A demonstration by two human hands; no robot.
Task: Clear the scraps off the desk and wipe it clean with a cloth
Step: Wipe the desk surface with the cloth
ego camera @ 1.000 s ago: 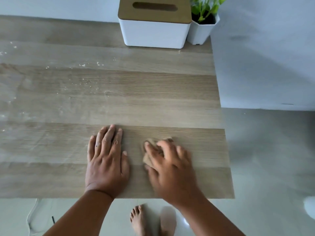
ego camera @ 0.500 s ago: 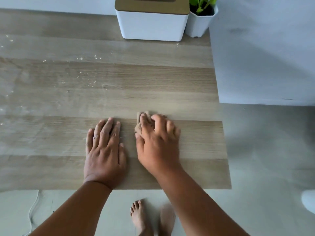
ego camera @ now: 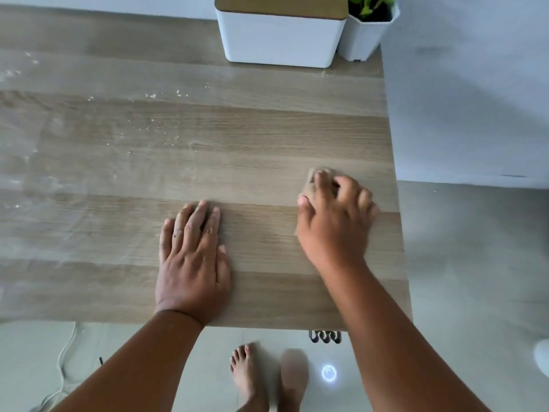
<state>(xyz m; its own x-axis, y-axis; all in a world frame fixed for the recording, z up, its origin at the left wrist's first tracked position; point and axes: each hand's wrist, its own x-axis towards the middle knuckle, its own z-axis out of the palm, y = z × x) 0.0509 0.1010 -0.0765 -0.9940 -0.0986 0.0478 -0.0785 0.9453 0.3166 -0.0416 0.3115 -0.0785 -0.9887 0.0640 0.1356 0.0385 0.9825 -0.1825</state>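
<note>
**Wiping near the right edge, crumbs still waiting**

From the head view, we press our right hand [ego camera: 335, 221] down on a small tan cloth [ego camera: 315, 181], fingers curled over it and gripping it against the tabletop [ego camera: 267, 162], close to its right edge. Bunching it this way likely gives us firm pressure for scrubbing. Our left hand [ego camera: 193, 257] lies flat, fingers straight and holding nothing, probably to brace our weight as we lean in.

Pale scraps [ego camera: 154, 126] dot the far left part of the tabletop, well apart from the cloth, so we judge that area not yet wiped. A white box [ego camera: 279, 40] and a potted plant [ego camera: 365, 31] stand at the back, both cut off by the frame's top. Most of the cloth is hidden under our fingers, and it blends with the wood.
</note>
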